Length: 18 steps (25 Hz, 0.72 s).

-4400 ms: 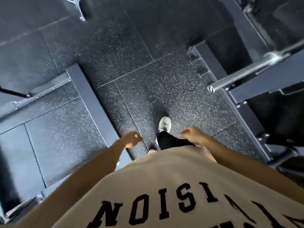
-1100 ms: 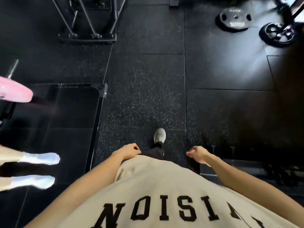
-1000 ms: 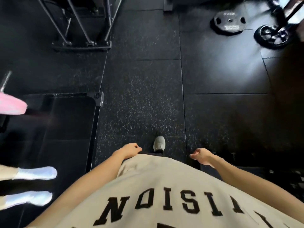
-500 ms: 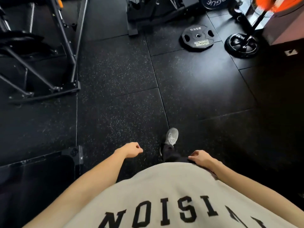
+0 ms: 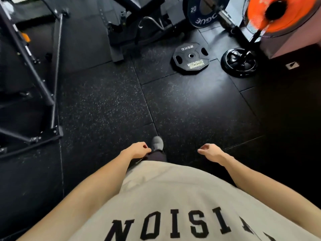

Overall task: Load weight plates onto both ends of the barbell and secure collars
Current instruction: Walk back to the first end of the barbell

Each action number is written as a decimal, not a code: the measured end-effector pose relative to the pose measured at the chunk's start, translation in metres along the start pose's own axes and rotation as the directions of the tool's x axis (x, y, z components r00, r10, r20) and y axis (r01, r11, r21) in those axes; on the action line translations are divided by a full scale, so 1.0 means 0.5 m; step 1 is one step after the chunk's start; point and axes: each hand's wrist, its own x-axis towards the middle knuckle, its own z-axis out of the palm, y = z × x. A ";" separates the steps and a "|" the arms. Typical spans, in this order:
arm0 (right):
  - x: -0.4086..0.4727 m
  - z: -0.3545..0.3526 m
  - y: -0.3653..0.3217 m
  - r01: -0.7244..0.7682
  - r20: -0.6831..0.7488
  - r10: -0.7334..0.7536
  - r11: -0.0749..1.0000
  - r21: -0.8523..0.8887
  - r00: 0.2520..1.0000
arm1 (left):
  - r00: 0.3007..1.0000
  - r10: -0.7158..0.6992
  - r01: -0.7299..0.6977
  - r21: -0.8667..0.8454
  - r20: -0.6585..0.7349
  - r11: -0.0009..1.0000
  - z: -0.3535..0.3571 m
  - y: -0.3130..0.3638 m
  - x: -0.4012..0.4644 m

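You're standing on the black rubber floor [image 5: 107, 108] with a rack frame [image 5: 53, 70] sitting off to your left, and a black 25KG plate [image 5: 190, 58] is lying flat ahead, just beside a fan base [image 5: 239, 62]. Your left hand [image 5: 138, 150] and right hand [image 5: 209, 152] are hanging apart in front of you, fingers loosely curled and holding nothing, well short of that plate.

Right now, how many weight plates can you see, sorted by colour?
Black plate lying flat on the floor: 1
Dark blue plate standing upright: 1
Total: 2
Both the left hand and the right hand hold nothing.
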 end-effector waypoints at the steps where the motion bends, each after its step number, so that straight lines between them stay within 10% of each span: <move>1: 0.035 -0.027 -0.014 -0.016 0.001 0.016 1.000 0.023 1.000 | 1.000 0.014 -0.015 0.048 0.021 0.999 -0.037 0.037 0.041; 18: 0.422 -0.583 -0.070 -0.267 -0.124 0.421 0.749 0.606 0.899 | 0.904 0.213 -0.415 0.636 0.371 0.651 -0.518 0.919 0.637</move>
